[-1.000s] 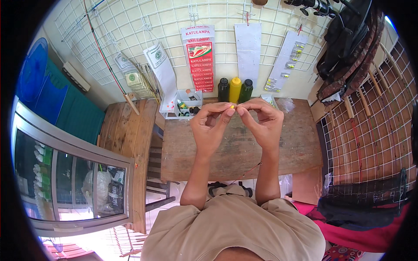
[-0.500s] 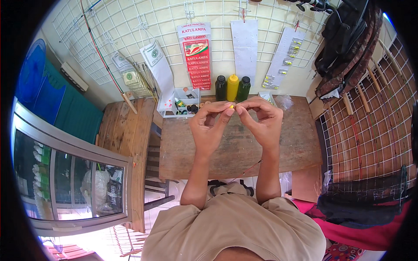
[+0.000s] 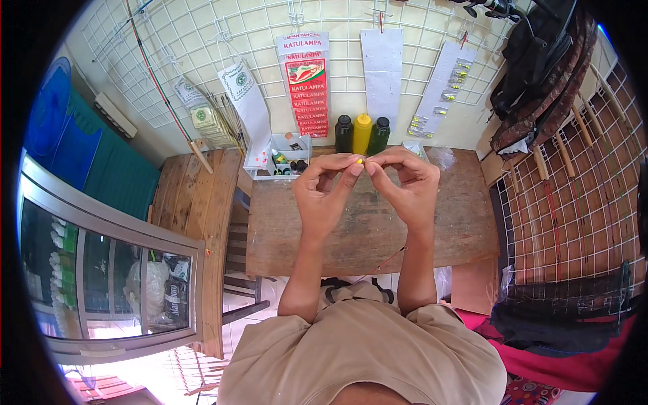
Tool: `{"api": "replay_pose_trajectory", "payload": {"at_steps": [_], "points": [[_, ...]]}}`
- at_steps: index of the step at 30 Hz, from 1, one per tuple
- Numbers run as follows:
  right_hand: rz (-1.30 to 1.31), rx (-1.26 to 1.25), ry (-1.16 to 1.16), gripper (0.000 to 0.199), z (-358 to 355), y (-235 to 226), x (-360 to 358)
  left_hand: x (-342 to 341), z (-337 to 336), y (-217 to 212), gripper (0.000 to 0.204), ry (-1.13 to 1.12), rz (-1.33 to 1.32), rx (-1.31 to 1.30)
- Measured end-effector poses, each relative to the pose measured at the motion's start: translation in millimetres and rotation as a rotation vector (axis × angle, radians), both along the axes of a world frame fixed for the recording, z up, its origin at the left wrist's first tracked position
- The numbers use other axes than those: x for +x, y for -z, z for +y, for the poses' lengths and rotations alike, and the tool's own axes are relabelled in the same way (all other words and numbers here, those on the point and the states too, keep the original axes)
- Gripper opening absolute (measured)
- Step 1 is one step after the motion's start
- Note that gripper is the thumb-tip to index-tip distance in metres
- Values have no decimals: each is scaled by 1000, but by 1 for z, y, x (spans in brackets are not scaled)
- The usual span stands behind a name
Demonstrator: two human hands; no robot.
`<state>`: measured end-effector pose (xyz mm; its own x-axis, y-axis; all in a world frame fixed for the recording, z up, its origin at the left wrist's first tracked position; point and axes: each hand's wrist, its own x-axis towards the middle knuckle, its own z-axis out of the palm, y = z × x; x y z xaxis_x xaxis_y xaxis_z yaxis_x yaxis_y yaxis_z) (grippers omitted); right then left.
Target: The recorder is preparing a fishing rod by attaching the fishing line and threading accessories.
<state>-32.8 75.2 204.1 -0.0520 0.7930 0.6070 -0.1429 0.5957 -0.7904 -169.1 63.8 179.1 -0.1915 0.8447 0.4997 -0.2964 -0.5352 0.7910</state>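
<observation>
Over the wooden table (image 3: pixel 324 233), both of my hands are raised with their fingertips almost touching. My left hand (image 3: pixel 324 192) pinches a small yellow piece (image 3: pixel 360 162) between thumb and forefinger; it is too small to tell its kind. Right beside it, my right hand (image 3: pixel 408 185) has thumb and forefinger pressed together, and what they hold, if anything, cannot be made out. Close to my right forearm shows a thin reddish stick (image 3: pixel 393 258) with a small dark end.
Behind my hands stand two dark bottles (image 3: pixel 343 135) and a yellow squeeze bottle (image 3: pixel 361 133). A white compartment tray (image 3: pixel 278 174) holds small jars. Packets (image 3: pixel 307 88) hang on the white wire grid (image 3: pixel 344 74). To the left is a glass-fronted cabinet (image 3: pixel 196 290).
My hands keep almost the same pose, pinched around the yellow piece. The whole view has shifted very slightly.
</observation>
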Motion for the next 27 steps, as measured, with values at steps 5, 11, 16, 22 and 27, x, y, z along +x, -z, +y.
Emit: {"api": "replay_pose_trajectory", "payload": {"at_steps": [5,11,16,22,27], "points": [[9,-5,-7,9,2,0,-2,-2,2,0,15,-11,-1,-1],[14,1,-5,8,5,0,-3,-3,3,0,15,-17,12,-9],[16,-1,-3,8,8,1,-5,-4,4,-2,15,-21,13,-5],[-2,-3,-2,9,10,2,-4,-6,7,0,15,-15,24,-3],[11,-14,-11,9,12,2,-6,-6,10,2,14,-18,33,-16]]}}
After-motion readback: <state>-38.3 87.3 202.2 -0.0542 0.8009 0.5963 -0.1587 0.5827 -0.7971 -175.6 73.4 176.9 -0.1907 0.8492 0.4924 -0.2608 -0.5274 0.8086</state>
